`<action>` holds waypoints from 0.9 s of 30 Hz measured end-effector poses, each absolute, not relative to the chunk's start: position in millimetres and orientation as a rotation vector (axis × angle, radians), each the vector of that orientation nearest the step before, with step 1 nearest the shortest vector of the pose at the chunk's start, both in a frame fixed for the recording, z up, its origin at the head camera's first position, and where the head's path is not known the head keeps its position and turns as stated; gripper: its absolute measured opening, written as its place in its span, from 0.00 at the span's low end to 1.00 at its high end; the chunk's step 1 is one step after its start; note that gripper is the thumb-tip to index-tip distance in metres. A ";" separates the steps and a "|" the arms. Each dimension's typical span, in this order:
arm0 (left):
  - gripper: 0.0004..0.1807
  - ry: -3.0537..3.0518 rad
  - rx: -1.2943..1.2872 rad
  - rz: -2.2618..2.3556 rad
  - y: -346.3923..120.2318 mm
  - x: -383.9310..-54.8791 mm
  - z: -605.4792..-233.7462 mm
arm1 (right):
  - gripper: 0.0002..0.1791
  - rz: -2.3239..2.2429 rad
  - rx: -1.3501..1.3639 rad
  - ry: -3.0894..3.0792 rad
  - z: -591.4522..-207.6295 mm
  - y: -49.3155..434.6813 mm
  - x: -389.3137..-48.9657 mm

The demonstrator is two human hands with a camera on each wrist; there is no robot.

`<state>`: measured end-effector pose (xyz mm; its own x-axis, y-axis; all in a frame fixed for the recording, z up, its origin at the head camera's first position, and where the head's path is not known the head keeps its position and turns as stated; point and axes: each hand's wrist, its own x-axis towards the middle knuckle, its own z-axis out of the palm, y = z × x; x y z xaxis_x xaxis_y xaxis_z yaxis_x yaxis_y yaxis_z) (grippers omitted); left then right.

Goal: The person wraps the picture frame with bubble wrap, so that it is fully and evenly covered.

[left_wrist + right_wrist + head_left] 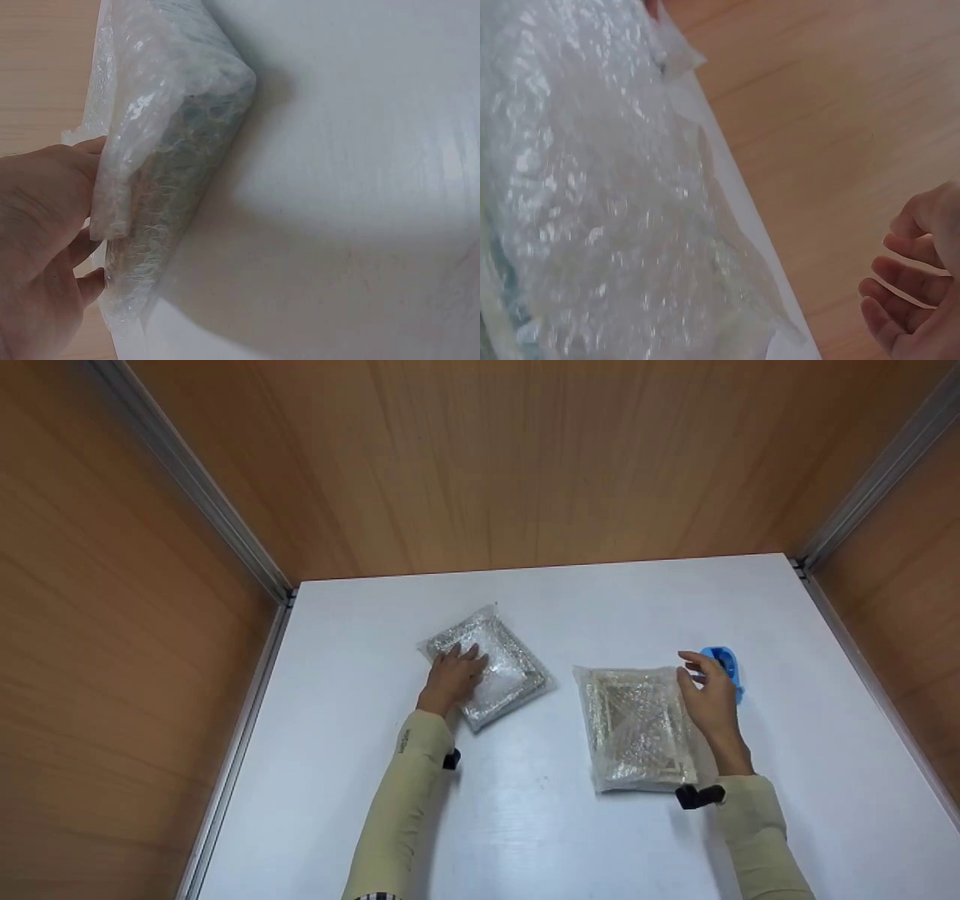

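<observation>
My left hand (454, 679) rests on a flat package in bubble wrap (511, 678), its fingers spread over the left part. That package lies turned at an angle, with a grey, frame-like border showing through. In the left wrist view the fingers touch the edge of the wrapped package (169, 150). A second bubble-wrapped package (637, 727), with pale frame-like edges inside, lies to the right. Beside its upper right corner is my right hand (711, 697). The right wrist view shows this hand (919, 277) with fingers loosely bent, holding nothing, apart from the wrap (615, 195).
A small blue object (724, 656) with a dark middle lies just beyond the right hand, partly hidden by it. Wooden panels (525, 465) with metal corner strips enclose the white table (510, 825) at the back and both sides.
</observation>
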<state>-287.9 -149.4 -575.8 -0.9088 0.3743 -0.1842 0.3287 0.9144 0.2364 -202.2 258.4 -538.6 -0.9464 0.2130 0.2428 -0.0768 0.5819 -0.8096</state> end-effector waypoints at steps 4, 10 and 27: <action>0.26 2.847 0.523 0.277 -148.9 -288.3 -575.3 | 0.18 1.255 -0.209 -2.524 -543.0 275.0 -198.0; 0.26 2.859 0.532 0.267 -147.9 -289.0 -575.4 | 0.20 1.209 -0.370 -2.525 -549.7 295.3 -191.4; 0.25 2.869 0.560 0.257 -147.7 -288.9 -575.0 | 0.34 1.141 -0.602 -2.883 -560.4 334.4 -201.9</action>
